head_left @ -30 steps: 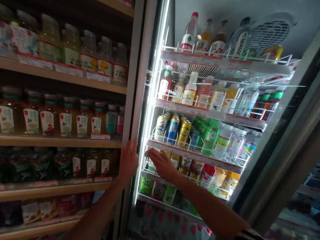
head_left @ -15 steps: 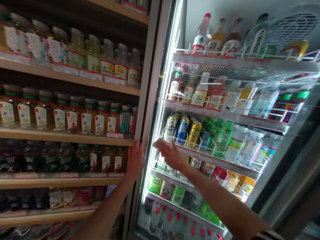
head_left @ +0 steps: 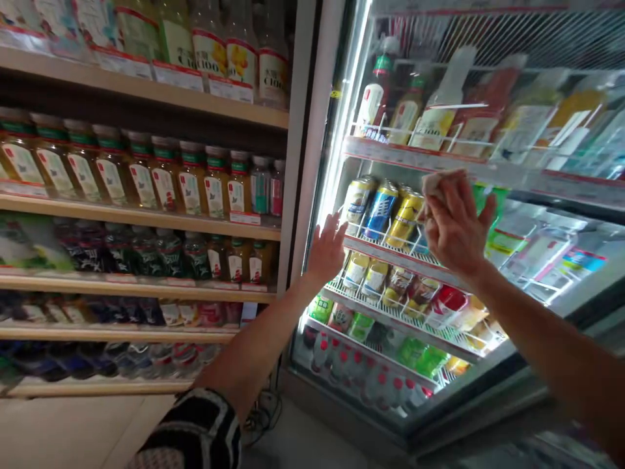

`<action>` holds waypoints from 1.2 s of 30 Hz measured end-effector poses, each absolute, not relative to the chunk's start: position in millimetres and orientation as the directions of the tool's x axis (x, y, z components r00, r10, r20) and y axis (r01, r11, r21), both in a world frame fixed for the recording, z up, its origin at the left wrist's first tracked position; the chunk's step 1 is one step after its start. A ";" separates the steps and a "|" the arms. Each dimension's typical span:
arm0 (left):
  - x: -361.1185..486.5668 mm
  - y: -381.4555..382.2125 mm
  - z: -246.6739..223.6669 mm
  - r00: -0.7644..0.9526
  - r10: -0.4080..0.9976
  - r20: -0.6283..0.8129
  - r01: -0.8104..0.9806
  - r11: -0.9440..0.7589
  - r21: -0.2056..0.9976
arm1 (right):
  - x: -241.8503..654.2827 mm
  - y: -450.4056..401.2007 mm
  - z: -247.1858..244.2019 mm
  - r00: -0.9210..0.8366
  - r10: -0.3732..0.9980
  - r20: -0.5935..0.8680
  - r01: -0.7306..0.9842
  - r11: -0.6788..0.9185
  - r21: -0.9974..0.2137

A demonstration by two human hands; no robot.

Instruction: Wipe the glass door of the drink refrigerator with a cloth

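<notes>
A lit drinks cooler with a glass door fills the right side of the head view. Against the glass, my right hand presses a folded pale cloth, its fingers bent over it, in front of the middle shelves. My left hand lies with fingers spread near the door's left edge, seemingly touching the glass. Behind the pane, a blue can and a yellow can stand in a wire-fronted row between my hands.
Wooden shelves with rows of bottled drinks run along the left. A grey upright separates them from the cooler. Cables lie on the floor by the cooler's base.
My right hand has moved up and right across the glass with the cloth. My left hand has shifted right, from the frame edge onto the door. The view has tilted downward.
</notes>
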State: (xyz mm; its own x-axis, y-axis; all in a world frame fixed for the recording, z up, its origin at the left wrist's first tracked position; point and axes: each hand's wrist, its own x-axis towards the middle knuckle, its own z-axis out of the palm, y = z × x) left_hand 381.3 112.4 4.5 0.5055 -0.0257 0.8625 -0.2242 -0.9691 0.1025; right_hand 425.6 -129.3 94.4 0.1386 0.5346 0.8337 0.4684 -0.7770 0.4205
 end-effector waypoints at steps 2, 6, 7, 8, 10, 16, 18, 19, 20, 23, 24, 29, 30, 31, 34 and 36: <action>387.2 93.9 12.5 0.474 -0.055 0.879 -0.280 -0.956 0.091 | 423.8 -141.4 81.9 0.188 0.543 0.818 0.507 -0.767 0.393; 390.6 57.5 15.0 0.453 -0.092 0.887 -0.364 -0.927 0.090 | 417.3 -175.8 59.4 0.318 0.698 0.642 0.614 -0.667 0.421; 391.1 51.5 15.7 0.453 -0.082 0.888 -0.366 -0.925 0.101 | 417.3 -185.0 65.7 0.344 0.646 0.681 0.580 -0.717 0.386; 392.0 46.9 17.5 0.452 -0.065 0.890 -0.361 -0.925 0.115 | 417.9 -193.0 76.0 0.359 0.553 0.752 0.520 -0.787 0.331; 395.4 41.5 24.7 0.442 -0.033 0.896 -0.348 -0.927 0.137 | 418.6 -203.5 97.5 0.333 0.322 0.886 0.378 -0.907 0.187; 407.1 39.3 54.2 0.400 0.003 0.917 -0.342 -0.927 0.152 | 408.4 -214.2 64.7 0.272 0.567 0.777 0.429 -0.794 0.430; 410.5 41.9 57.9 0.392 0.012 0.920 -0.337 -0.929 0.156 | 414.0 -228.4 54.8 0.244 0.576 0.780 0.391 -0.795 0.464; 412.8 43.8 58.1 0.382 0.024 0.924 -0.331 -0.930 0.161 | 417.7 -237.1 56.9 0.228 0.497 0.837 0.334 -0.848 0.412; 415.3 45.8 57.7 0.368 0.020 0.929 -0.327 -0.933 0.150 | 420.6 -245.3 62.4 0.196 0.367 0.909 0.260 -0.913 0.313; 422.2 51.0 54.6 0.304 -0.008 0.953 -0.320 -0.943 0.094 | 420.5 -256.7 76.7 0.089 0.016 0.996 0.119 -0.993 0.006; 423.8 52.2 53.7 0.280 -0.020 0.960 -0.314 -0.947 0.072 | 418.5 -255.7 75.4 0.088 0.007 0.996 0.118 -0.993 -0.003; 426.1 54.0 52.6 0.200 -0.066 0.978 -0.287 -0.958 -0.006 | 418.1 -255.7 52.8 0.180 0.262 0.948 0.204 -0.953 0.225; 426.3 53.7 52.6 0.191 -0.068 0.979 -0.288 -0.958 -0.010 | 420.7 -259.0 54.2 0.140 0.157 0.978 0.161 -0.978 0.134; 426.7 53.3 52.6 0.185 -0.068 0.980 -0.289 -0.957 -0.012 | 423.4 -261.2 57.8 0.084 0.019 0.996 0.117 -0.993 0.009; 428.2 52.6 52.0 0.174 -0.064 0.983 -0.299 -0.954 -0.009 | 427.1 -252.7 68.4 0.015 -0.170 0.985 0.102 -0.980 -0.170; 429.1 52.8 51.3 0.175 -0.062 0.983 -0.306 -0.952 -0.005 | 425.0 -238.2 66.4 0.108 0.032 0.994 0.186 -0.982 0.011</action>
